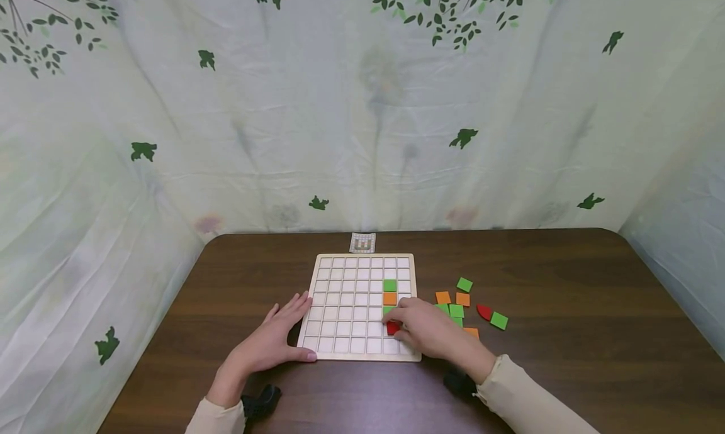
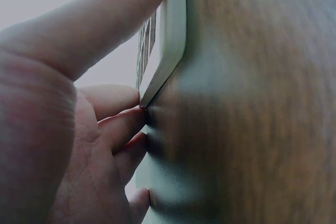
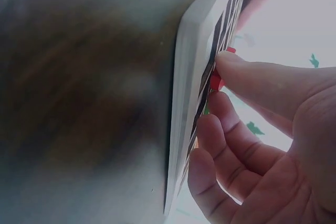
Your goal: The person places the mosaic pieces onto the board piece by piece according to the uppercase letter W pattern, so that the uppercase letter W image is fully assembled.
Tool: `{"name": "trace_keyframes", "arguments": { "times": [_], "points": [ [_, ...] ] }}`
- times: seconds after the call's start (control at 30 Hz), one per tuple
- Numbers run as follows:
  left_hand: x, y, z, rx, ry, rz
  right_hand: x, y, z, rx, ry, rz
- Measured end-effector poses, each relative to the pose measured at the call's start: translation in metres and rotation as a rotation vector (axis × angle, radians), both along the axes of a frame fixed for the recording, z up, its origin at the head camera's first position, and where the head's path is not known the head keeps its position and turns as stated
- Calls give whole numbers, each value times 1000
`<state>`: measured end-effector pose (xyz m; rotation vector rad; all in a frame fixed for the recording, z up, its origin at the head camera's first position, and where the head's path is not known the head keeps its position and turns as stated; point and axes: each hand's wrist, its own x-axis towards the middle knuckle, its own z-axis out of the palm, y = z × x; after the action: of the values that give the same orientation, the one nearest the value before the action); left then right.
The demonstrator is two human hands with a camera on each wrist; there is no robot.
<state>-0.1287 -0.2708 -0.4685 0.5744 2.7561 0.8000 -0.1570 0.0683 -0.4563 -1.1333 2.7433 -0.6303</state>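
A pale gridded board [image 1: 345,311] lies on the table; one column bears a green tile [image 1: 389,285], an orange tile [image 1: 389,299] and another green tile [image 1: 388,309]. Just below these, the right hand [image 1: 433,333] pinches a red piece [image 1: 393,328] at the board's surface. In the right wrist view the thumb and fingers of the right hand [image 3: 262,145] are at the red piece [image 3: 216,81]. Along the board's left edge rests the left hand [image 1: 269,343], fingers extended, its thumb at the lower left corner. The left wrist view has the left hand [image 2: 79,129] touching the board's edge [image 2: 170,61].
Right of the board lie loose green tiles [image 1: 464,284], orange tiles [image 1: 462,299] and a red piece [image 1: 484,312]. A small printed card [image 1: 362,243] is behind the board on the brown table [image 1: 566,308]. A leaf-patterned curtain [image 1: 340,119] hangs behind.
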Motion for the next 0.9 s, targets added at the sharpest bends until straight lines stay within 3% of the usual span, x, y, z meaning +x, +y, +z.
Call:
{"name": "trace_keyframes", "arguments": {
  "times": [0.9],
  "points": [
    [0, 1, 2, -13, -24, 9, 2, 0, 0, -35, -3, 37]
  ]
}}
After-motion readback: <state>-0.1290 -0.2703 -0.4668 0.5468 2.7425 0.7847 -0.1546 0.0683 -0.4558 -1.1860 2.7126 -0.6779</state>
